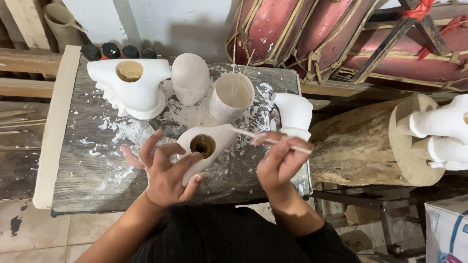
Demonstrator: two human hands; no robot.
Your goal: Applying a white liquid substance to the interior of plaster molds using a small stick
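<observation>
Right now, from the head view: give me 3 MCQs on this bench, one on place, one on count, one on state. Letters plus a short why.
1. Where does the white cup stand?
A. Between the head-shaped cast and the small white cast at the table's right edge
B. On the wooden log
C. On the tiled floor

2. How many black caps line the table's back edge?
A. Two
B. Four
C. Six

3. What is the state of the hands?
A. Both empty
B. Left hand steadies the plaster piece with a hole; right hand holds a thin stick
C. Both grip the cup

Answers:
1 A, it stands on the table with the head-shaped cast to its left and the small cast to its right.
2 B, four caps sit in a row.
3 B, the left fingers wrap the piece and the stick's tip points at it.
</observation>
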